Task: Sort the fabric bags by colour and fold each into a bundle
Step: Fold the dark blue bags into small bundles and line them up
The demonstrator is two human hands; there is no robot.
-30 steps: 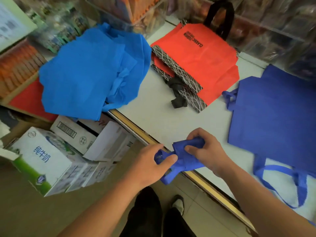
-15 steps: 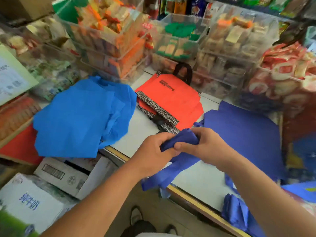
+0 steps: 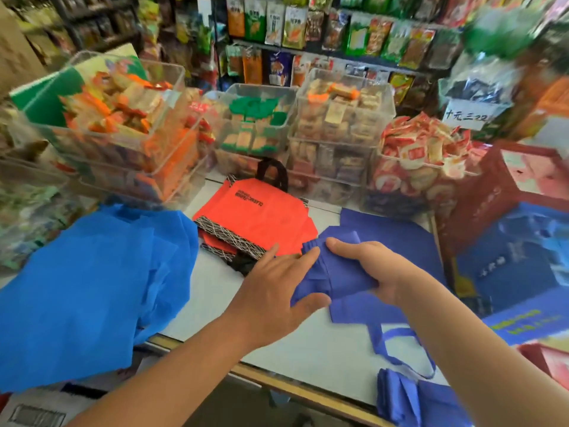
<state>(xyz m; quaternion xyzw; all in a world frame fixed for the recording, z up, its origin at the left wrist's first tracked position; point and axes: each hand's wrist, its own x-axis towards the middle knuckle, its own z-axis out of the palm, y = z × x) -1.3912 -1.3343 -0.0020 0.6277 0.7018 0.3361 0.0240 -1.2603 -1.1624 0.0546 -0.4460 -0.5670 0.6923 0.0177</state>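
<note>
Light-blue bags (image 3: 92, 288) heaped over counter's (image 3: 308, 349) left edge. Orange bags (image 3: 261, 217) stacked at back middle. Your left hand (image 3: 274, 291): fingers straight, spread, touching dark-blue bundle (image 3: 332, 272). Your right hand (image 3: 369, 269) curls round bundle, just above counter's middle. Flat dark-blue bags (image 3: 394, 235) lie beneath, toward right edge.

Printed in black on the flat orange-red fabric bag with black handles (image 3: 261, 217): "CLASSIC", seen upside down. Just beside it, a second and smaller line, too blurred to read. Handwritten in black on the white paper sign (image 3: 466, 117) at the upper right: "十元三双". On the big blue box (image 3: 508, 263) at the right, pale characters and a line of yellow print, both unreadable. On the white carton (image 3: 37, 414) at the lower left, a barcode label, digits not legible.
</note>
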